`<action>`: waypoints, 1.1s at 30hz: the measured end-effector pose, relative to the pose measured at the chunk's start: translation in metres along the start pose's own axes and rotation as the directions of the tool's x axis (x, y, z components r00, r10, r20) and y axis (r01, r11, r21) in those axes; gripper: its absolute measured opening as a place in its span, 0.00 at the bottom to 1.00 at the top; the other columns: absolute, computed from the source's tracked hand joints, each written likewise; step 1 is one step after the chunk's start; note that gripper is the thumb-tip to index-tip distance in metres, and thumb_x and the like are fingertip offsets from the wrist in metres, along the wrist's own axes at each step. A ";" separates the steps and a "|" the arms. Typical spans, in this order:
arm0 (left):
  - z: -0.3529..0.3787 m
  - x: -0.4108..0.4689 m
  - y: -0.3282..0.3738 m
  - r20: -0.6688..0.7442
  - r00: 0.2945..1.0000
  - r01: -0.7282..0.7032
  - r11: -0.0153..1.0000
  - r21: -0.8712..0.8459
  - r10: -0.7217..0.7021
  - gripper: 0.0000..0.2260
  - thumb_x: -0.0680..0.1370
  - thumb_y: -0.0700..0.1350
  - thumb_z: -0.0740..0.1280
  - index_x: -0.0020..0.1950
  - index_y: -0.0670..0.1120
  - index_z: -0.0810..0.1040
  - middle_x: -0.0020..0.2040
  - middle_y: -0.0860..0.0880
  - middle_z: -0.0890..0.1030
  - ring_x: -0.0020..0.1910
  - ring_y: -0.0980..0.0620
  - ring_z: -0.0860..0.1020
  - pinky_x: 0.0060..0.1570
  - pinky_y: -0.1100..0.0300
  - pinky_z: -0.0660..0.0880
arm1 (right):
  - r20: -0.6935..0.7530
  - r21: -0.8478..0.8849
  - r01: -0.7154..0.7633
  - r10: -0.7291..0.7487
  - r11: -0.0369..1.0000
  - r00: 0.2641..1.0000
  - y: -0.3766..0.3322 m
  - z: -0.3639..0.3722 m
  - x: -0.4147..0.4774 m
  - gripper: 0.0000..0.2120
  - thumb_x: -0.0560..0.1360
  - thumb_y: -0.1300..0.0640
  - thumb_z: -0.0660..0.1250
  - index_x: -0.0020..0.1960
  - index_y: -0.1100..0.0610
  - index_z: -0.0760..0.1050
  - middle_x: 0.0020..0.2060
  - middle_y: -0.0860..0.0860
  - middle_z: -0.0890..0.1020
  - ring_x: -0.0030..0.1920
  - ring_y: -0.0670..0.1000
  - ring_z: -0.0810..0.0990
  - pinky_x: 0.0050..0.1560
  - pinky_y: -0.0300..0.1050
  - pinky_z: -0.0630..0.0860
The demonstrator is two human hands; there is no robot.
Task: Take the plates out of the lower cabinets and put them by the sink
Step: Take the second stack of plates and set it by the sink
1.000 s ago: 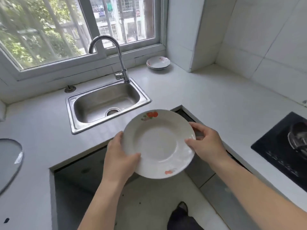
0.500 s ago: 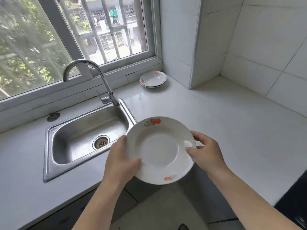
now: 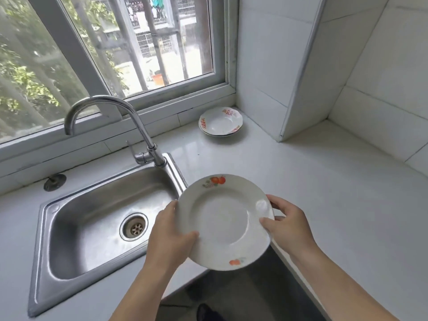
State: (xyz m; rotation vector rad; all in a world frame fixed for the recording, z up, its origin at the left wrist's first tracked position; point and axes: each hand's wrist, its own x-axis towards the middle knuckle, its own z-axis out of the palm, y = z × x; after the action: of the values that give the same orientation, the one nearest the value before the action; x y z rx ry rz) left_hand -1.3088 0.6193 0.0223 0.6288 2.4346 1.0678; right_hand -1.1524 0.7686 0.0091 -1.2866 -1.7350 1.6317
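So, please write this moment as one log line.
plate: held by left hand and right hand | over counter edge | not set down

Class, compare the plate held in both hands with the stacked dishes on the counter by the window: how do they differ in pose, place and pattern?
The held plate is tilted, gripped by the left hand and right hand above the counter edge; the stacked dishes rest level on the counter. The held plate is single with orange fruit prints; the stacked dishes carry red patterned marks. Both are white and round.

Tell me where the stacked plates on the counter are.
The stacked plates sit at the counter's back, below the window's right corner, right of the faucet and beside the tiled column.
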 end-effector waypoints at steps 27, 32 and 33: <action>0.048 0.305 0.076 -0.004 0.998 -0.058 0.998 0.034 0.059 0.32 0.66 0.40 0.72 0.68 0.50 0.66 0.63 0.51 0.70 0.64 0.52 0.69 0.55 0.63 0.65 | 0.028 -0.056 -0.004 0.005 0.998 1.000 -0.078 0.035 0.303 0.21 0.67 0.68 0.65 0.50 0.44 0.77 0.48 0.40 0.81 0.41 0.48 0.83 0.40 0.43 0.79; 0.071 0.369 0.092 0.014 0.999 -0.033 0.997 0.063 0.032 0.31 0.67 0.40 0.72 0.67 0.51 0.66 0.63 0.49 0.71 0.61 0.51 0.70 0.51 0.64 0.64 | 0.018 -0.116 -0.010 0.012 0.993 1.000 -0.082 0.043 0.380 0.21 0.67 0.67 0.65 0.53 0.47 0.77 0.49 0.43 0.81 0.43 0.49 0.82 0.43 0.46 0.79; 0.076 0.382 0.094 0.025 1.000 -0.018 0.998 0.061 0.017 0.31 0.67 0.40 0.71 0.68 0.51 0.66 0.63 0.49 0.70 0.61 0.50 0.70 0.51 0.64 0.65 | 0.015 -0.125 -0.011 0.013 0.992 1.000 -0.081 0.046 0.394 0.21 0.66 0.67 0.65 0.53 0.47 0.77 0.49 0.43 0.81 0.43 0.49 0.82 0.43 0.46 0.79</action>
State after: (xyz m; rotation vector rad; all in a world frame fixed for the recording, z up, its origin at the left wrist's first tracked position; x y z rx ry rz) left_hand -1.5578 0.9294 -0.0236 0.6800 2.4537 0.9896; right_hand -1.4039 1.0825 -0.0337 -1.3464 -1.8680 1.5651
